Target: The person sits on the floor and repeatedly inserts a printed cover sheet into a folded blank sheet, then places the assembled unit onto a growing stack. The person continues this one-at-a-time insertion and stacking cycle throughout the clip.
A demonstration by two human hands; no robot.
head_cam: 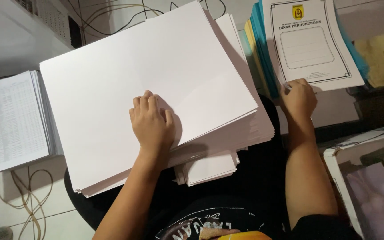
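A thick stack of large blank white sheets [125, 75] lies across my lap. My left hand [151, 123] rests flat on its top sheet, fingers together and pressing down near the stack's near edge. My right hand [298, 98] touches the bottom edge of a white printed cover sheet [310, 42] with a black border and a yellow crest. That sheet lies on a pile of blue and yellow paper [258, 49]. A smaller white stack [210, 169] pokes out under the big one.
A pile of printed table sheets [10, 120] sits at the left on the tiled floor, with cables [27, 200] beneath. More cables run along the top. A white-framed box or frame [334, 153] stands at the right. A white appliance [18, 31] fills the top left.
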